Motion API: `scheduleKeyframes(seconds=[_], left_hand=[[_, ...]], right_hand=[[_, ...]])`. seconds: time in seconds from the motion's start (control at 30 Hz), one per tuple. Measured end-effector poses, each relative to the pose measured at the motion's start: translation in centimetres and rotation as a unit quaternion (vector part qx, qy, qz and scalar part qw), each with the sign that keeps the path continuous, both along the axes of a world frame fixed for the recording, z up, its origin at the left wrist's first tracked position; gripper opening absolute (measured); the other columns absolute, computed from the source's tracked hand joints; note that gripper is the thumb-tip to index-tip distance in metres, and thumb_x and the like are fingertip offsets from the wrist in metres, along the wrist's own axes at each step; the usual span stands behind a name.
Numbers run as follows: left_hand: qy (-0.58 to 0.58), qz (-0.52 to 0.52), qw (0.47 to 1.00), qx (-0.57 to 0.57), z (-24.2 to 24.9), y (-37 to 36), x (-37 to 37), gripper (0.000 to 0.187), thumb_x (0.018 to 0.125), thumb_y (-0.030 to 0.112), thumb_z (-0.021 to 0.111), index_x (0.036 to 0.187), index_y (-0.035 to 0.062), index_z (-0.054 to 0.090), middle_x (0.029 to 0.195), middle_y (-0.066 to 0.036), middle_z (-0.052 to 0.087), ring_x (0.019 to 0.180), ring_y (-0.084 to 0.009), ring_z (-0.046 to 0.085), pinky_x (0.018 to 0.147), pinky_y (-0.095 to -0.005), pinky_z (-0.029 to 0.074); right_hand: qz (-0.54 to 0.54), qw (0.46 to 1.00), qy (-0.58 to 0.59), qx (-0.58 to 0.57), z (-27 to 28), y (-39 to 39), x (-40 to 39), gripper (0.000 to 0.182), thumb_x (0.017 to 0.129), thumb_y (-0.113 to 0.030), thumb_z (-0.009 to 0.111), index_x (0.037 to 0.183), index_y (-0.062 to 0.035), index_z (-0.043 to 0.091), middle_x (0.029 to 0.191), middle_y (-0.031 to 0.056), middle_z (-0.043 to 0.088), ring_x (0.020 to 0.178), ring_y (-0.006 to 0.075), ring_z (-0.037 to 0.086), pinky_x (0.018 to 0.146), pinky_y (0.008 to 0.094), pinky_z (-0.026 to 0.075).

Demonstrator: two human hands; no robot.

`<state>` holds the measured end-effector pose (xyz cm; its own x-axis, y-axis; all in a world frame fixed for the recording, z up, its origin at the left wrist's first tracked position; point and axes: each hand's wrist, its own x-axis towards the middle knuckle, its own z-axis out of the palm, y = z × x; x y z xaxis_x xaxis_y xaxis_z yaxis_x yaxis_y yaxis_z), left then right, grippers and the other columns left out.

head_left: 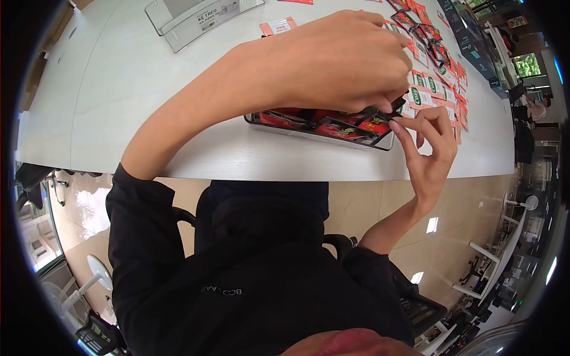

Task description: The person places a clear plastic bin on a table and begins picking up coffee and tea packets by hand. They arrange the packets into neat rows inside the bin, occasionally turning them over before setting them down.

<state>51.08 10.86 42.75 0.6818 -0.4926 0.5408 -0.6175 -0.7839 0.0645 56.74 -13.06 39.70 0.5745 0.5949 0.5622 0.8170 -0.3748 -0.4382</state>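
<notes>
A narrow clear tray with a dark rim (350,141) lies near the table's front edge, filled with several black-and-red sachets (338,129). My left hand (350,62) reaches across from the left and arches over the tray, its fingers curled in. Its fingertips pinch a dark sachet edge (386,111) at the tray's right end. From the other side, my right hand (433,139) pinches the same dark edge between thumb and index finger, with its other fingers bent. Part of the tray is hidden behind my left hand and forearm.
Orange-and-white packets with green logos (432,86) are spread at the right, with more black-and-red sachets (430,38) beyond. A long dark box (472,47) stands at the far right edge. A clear plastic rack with a printed label (208,21) lies at the back left.
</notes>
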Motion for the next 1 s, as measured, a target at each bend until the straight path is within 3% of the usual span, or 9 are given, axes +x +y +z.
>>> scheduleKeyframes(seconds=[0.17,0.23,0.3,0.4,0.53,0.6,0.73,0.83,1.0], left_hand=[[0.003,0.001,1.0,0.01,0.7,1.3,0.7,0.02,0.088,0.029,0.073,0.088,0.0083,0.072,0.083,-0.001,0.067,0.087,-0.0185,0.065,0.089,-0.0342,0.048],[-0.105,-0.039,0.992,-0.065,-0.1,3.9,3.0,0.021,0.092,0.026,0.069,0.088,0.006,0.067,0.079,-0.01,0.067,0.075,-0.032,0.063,0.066,-0.0401,0.048],[0.018,0.012,0.977,-0.211,-0.3,5.4,3.4,0.02,0.091,0.026,0.072,0.09,0.0067,0.074,0.082,-0.007,0.072,0.072,-0.0247,0.064,0.066,-0.0357,0.048],[0.093,0.131,0.894,-0.418,-4.7,7.8,4.2,0.023,0.095,0.032,0.069,0.092,0.0089,0.072,0.081,0.002,0.066,0.076,-0.0114,0.062,0.081,-0.031,0.048],[0.217,0.189,0.778,-0.559,-9.1,9.5,0.0,0.026,0.099,0.032,0.066,0.098,0.0065,0.069,0.081,0.005,0.064,0.076,-0.0028,0.057,0.071,-0.0223,0.045],[0.268,0.175,0.726,-0.608,-11.2,10.1,-1.9,0.021,0.098,0.027,0.066,0.101,0.0062,0.067,0.082,0.005,0.063,0.079,-0.002,0.057,0.074,-0.0208,0.045],[0.248,0.164,0.769,-0.567,-12.6,10.2,-4.1,0.015,0.096,0.018,0.064,0.101,0.004,0.065,0.083,0.004,0.064,0.079,-0.0036,0.057,0.075,-0.0215,0.045],[0.282,0.182,0.838,-0.431,-12.0,9.8,-4.4,0.021,0.092,0.009,0.06,0.108,-0.0044,0.063,0.088,-0.005,0.067,0.076,-0.0103,0.058,0.074,-0.0259,0.046],[0.269,0.185,0.881,-0.342,-12.0,9.8,-4.7,0.026,0.089,0.008,0.061,0.11,-0.0063,0.061,0.091,-0.012,0.064,0.072,-0.0181,0.058,0.07,-0.0297,0.047]], right_hand=[[0.061,0.997,0.023,-0.037,1.0,-0.5,1.6,0.014,0.079,-0.005,0.08,0.093,-0.0066,0.077,0.083,0.0019,0.051,0.073,0.012,0.049,0.058,0.0277,0.038],[0.069,0.997,0.024,-0.007,1.0,0.2,2.9,0.015,0.082,-0.006,0.078,0.097,-0.0074,0.077,0.084,0.002,0.051,0.074,0.0114,0.049,0.059,0.0272,0.037],[0.09,0.995,0.038,0.03,0.9,1.1,4.9,0.014,0.091,-0.01,0.071,0.104,-0.0081,0.075,0.086,0.0014,0.055,0.075,0.0089,0.049,0.061,0.0245,0.036],[0.133,0.986,0.079,0.066,0.8,4.1,7.8,0.016,0.097,-0.018,0.065,0.103,-0.007,0.074,0.085,0.0004,0.059,0.072,0.0077,0.051,0.061,0.023,0.037],[0.18,0.964,0.188,0.059,-2.2,8.5,12.3,0.024,0.101,-0.026,0.059,0.104,-0.0071,0.074,0.083,-0.0007,0.061,0.067,0.0072,0.051,0.061,0.0216,0.039],[0.178,0.95,0.252,-0.053,-4.6,10.3,13.4,0.029,0.102,-0.032,0.059,0.105,-0.0069,0.073,0.081,-0.0006,0.063,0.064,0.0072,0.05,0.061,0.023,0.041],[0.25,0.931,0.254,-0.083,-8.4,11.6,11.9,0.025,0.1,-0.028,0.061,0.105,-0.0054,0.071,0.081,0.002,0.066,0.07,0.0077,0.053,0.065,0.0266,0.044],[0.25,0.922,0.285,-0.085,-6.6,11.0,9.6,0.022,0.099,-0.024,0.063,0.103,-0.0036,0.07,0.082,0.0058,0.067,0.071,0.0118,0.054,0.067,0.028,0.045],[0.276,0.929,0.21,-0.126,-6.1,10.3,9.5,0.017,0.098,-0.019,0.063,0.105,-0.0042,0.067,0.085,0.0112,0.067,0.07,0.0218,0.058,0.067,0.0333,0.047]])
